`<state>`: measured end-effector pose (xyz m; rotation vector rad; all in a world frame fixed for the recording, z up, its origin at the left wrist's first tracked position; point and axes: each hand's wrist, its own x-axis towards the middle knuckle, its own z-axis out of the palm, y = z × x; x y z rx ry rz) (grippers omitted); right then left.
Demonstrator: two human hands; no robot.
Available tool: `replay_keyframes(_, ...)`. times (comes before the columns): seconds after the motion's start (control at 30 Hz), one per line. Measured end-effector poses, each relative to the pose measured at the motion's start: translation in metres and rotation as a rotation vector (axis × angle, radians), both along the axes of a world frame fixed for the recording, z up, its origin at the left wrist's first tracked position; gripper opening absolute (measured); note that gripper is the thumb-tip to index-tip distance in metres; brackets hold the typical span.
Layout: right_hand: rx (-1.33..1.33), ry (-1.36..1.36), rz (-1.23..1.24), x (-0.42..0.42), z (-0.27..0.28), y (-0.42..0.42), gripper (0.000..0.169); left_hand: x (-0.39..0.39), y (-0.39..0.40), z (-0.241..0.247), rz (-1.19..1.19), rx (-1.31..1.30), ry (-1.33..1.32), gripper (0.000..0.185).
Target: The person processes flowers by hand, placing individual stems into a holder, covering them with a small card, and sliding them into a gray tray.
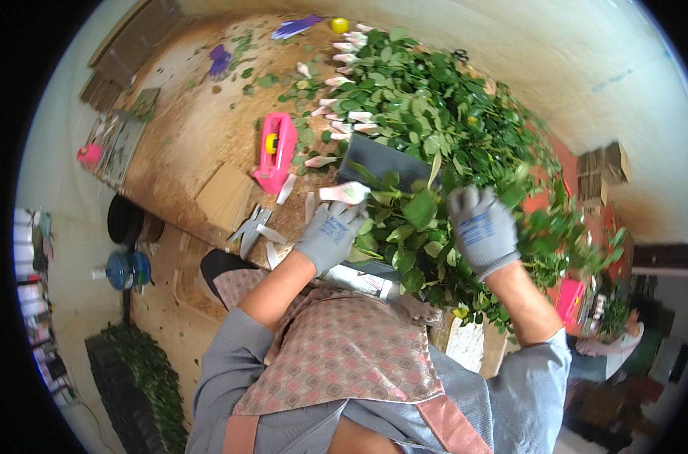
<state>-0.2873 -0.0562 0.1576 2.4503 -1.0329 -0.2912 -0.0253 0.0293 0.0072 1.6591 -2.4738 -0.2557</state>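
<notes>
My left hand [333,231], in a grey work glove, has its fingers curled around the stem of a flower just below its bud in a white printed sleeve [345,193]. The gloved right hand [483,230] closes on leafy stems [420,210] farther to the right. Its fingertips are partly lost among blurred foliage. Behind the held stem, a dark ribbed pad [383,163] leans on the table. Beyond it lies a big pile of leafy cut flowers [429,102], their sleeved buds [344,82] pointing left.
Left of my hands are a pink tape dispenser [277,150], cardboard sheets [224,193], a metal tool [253,230] and loose white sleeves [287,188]. Purple gloves [220,61] and a yellow tape roll [340,25] lie farther back. Another person [610,352] is at right.
</notes>
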Motion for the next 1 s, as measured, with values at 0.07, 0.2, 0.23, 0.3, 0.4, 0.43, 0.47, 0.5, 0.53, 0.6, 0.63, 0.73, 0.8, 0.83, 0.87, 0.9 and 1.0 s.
replay_keyframes(0.07,0.165,0.027,-0.046,-0.002,-0.053,0.005,0.018,0.001,-0.001,-0.003,-0.002,0.011,0.022,0.050)
replay_keyframes(0.2,0.312,0.083,-0.137,-0.011,-0.119,-0.004,0.018,0.000,0.001,-0.001,-0.008,-0.056,-0.051,0.052)
replay_keyframes(0.23,0.302,0.095,-0.148,-0.012,-0.120,-0.006,0.018,-0.001,0.001,-0.004,-0.007,-0.058,-0.053,0.052)
replay_keyframes(0.3,0.285,0.116,-0.179,-0.010,-0.117,-0.008,0.018,-0.001,0.001,-0.008,-0.004,-0.047,-0.054,0.054)
replay_keyframes(0.4,0.166,0.274,-0.191,-0.002,-0.098,-0.003,0.018,-0.001,-0.001,-0.005,0.000,-0.046,-0.054,0.053)
replay_keyframes(0.43,0.151,0.234,-0.171,0.004,-0.085,0.001,0.018,-0.002,0.000,-0.003,0.005,-0.043,-0.058,0.052)
replay_keyframes(0.47,0.140,0.192,-0.148,0.016,-0.069,0.006,0.018,-0.003,0.001,-0.003,0.012,-0.037,-0.062,0.051)
replay_keyframes(0.5,0.128,0.151,-0.129,0.028,-0.054,0.012,0.018,-0.002,0.002,-0.004,0.009,-0.056,-0.068,0.049)
replay_keyframes(0.53,0.144,0.027,-0.050,0.042,-0.044,0.018,0.018,0.000,0.002,-0.006,0.003,-0.073,-0.075,0.047)
replay_keyframes(0.6,0.180,-0.219,0.103,0.068,-0.049,0.022,0.019,0.000,0.002,-0.003,0.003,-0.104,-0.060,0.041)
replay_keyframes(0.63,0.199,-0.341,0.181,0.079,-0.057,0.019,0.019,-0.002,0.001,0.001,0.008,-0.028,-0.101,0.039)
replay_keyframes(0.73,0.184,-0.324,0.197,0.093,-0.107,-0.004,0.022,-0.006,-0.009,0.023,-0.028,0.236,-0.283,0.034)
replay_keyframes(0.8,0.229,-0.331,0.165,0.093,-0.128,-0.014,0.024,-0.003,-0.005,0.014,-0.034,0.029,-0.169,0.032)
replay_keyframes(0.83,0.253,-0.332,0.150,0.092,-0.135,-0.018,0.025,-0.001,-0.003,0.009,-0.036,-0.071,-0.105,0.031)
replay_keyframes(0.87,0.244,-0.371,0.177,0.088,-0.141,-0.022,0.026,0.005,-0.006,0.005,-0.054,-0.109,-0.099,0.032)
replay_keyframes(0.9,0.250,-0.376,0.187,0.087,-0.143,-0.023,0.026,0.012,-0.012,0.007,-0.058,-0.140,-0.087,0.033)
replay_keyframes(1.0,0.242,-0.411,0.222,0.082,-0.142,-0.024,0.023,0.020,-0.028,0.041,0.012,-0.271,-0.126,0.037)
